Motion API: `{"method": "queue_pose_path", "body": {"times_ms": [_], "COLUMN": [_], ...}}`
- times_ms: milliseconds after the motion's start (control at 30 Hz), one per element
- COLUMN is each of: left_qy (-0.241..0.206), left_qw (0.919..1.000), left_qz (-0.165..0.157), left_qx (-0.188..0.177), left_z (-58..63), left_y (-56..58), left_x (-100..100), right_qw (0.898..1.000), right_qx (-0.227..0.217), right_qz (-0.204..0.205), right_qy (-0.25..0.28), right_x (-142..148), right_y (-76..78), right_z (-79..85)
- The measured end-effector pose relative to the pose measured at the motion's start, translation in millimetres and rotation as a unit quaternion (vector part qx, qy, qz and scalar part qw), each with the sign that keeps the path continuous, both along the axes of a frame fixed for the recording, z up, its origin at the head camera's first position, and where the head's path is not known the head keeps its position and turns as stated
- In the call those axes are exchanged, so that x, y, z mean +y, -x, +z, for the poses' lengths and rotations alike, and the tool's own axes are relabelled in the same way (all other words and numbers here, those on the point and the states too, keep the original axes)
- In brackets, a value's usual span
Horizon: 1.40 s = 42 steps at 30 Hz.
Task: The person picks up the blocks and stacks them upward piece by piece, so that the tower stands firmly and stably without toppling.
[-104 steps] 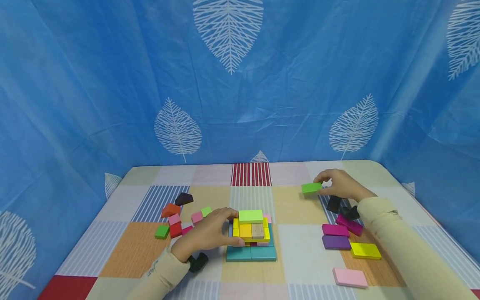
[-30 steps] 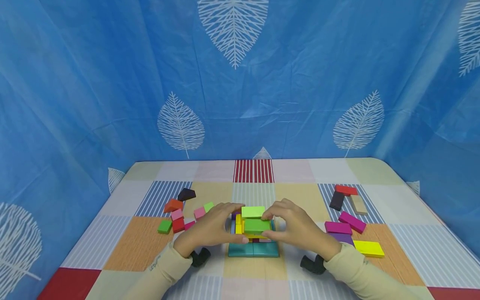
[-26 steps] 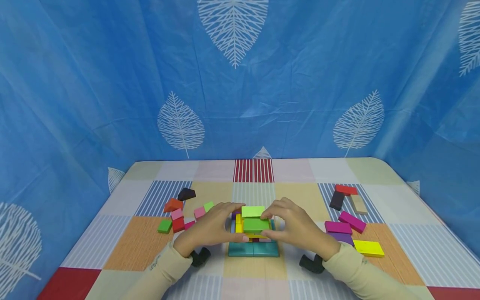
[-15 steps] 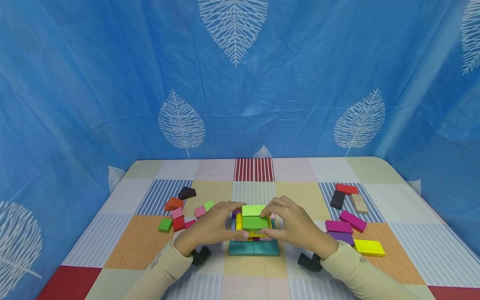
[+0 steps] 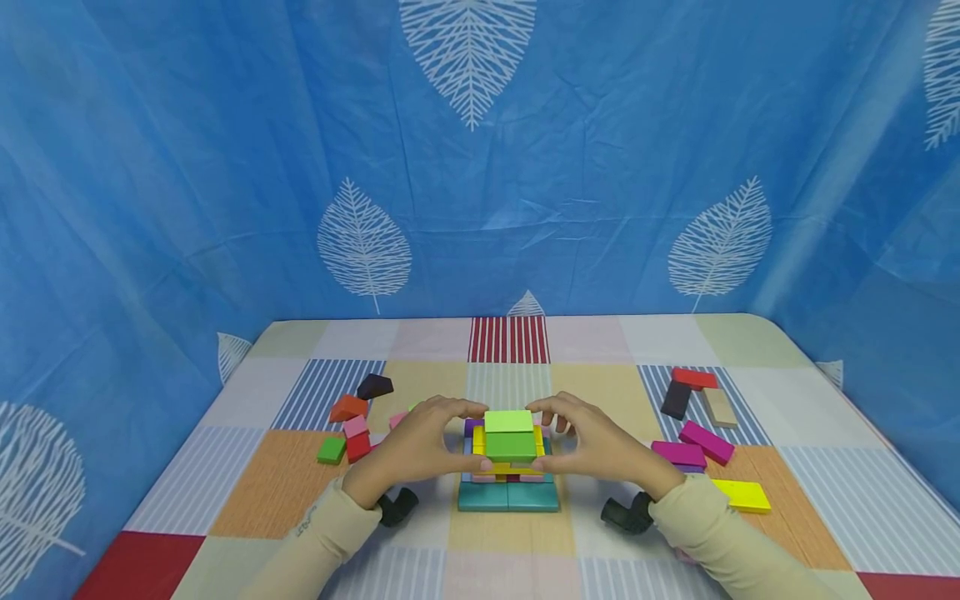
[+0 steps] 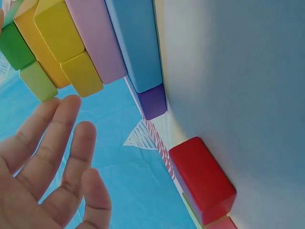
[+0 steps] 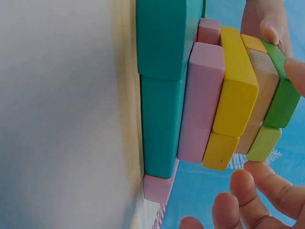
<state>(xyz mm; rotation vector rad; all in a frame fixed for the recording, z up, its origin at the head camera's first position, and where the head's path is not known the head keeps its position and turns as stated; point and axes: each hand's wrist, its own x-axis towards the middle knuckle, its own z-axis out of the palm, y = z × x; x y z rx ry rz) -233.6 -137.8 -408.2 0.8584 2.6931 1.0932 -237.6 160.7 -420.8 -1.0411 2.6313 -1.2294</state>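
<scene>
A stack of colored blocks stands mid-table on teal blocks [image 5: 483, 497]. On its top lie a light green block [image 5: 508, 421] and, in front of it, a green block [image 5: 512, 448]. My left hand [image 5: 420, 440] is at the stack's left side, its fingertips by the light green block [image 6: 38, 80] in the left wrist view. On the opposite side is my right hand [image 5: 600, 442]. In the right wrist view its index fingertip meets the light green block [image 7: 263, 144], and its thumb is beside the green block [image 7: 284, 98]. Neither hand is curled round a block.
Loose blocks lie at left, among them a red block [image 5: 357, 447], an orange block [image 5: 348, 407] and a dark block [image 5: 375, 386]. At right are a black block [image 5: 676, 400], a wooden block [image 5: 718, 407], magenta blocks [image 5: 707, 442] and a yellow block [image 5: 741, 495]. A blue curtain [image 5: 585, 208] hangs behind.
My right hand has brought the green block from the right to the stack top, before the light green one. Its fingers have since drawn off to the right end. My left hand stayed beside the stack.
</scene>
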Motion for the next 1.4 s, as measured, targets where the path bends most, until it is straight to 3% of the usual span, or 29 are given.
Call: {"method": "queue_pose_path", "body": {"times_ms": [300, 500, 733, 867, 1167, 1400], "left_qy": [-0.003, 0.003, 0.015, 0.016, 0.019, 0.02], "left_qw": [1.0, 1.0, 0.9999, 0.9998, 0.9998, 0.9997], "left_qz": [-0.001, 0.001, 0.002, -0.002, -0.002, 0.001], "left_qx": [0.005, 0.0, -0.005, -0.008, -0.011, -0.015], "left_z": [-1.3, -0.2, 2.6, 4.7, 5.5, 5.1], "left_y": [1.4, 2.4, 5.1, 6.7, 6.3, 6.4], "left_x": [0, 0, 0, -1, 0, 0], "right_qw": [1.0, 1.0, 1.0, 0.999, 0.995, 0.996], "right_qx": [0.001, -0.019, -0.012, -0.03, -0.083, -0.062], "right_qz": [0.002, 0.009, 0.009, -0.009, -0.03, -0.004], "right_qy": [0.001, -0.005, -0.006, -0.01, -0.053, -0.071], "right_x": [0, 13, 54, 83, 145, 176], "right_y": [0.4, -0.6, 1.3, 0.7, -4.7, -16.1], "right_z": [-0.4, 9.6, 22.8, 28.4, 26.9, 22.0]}}
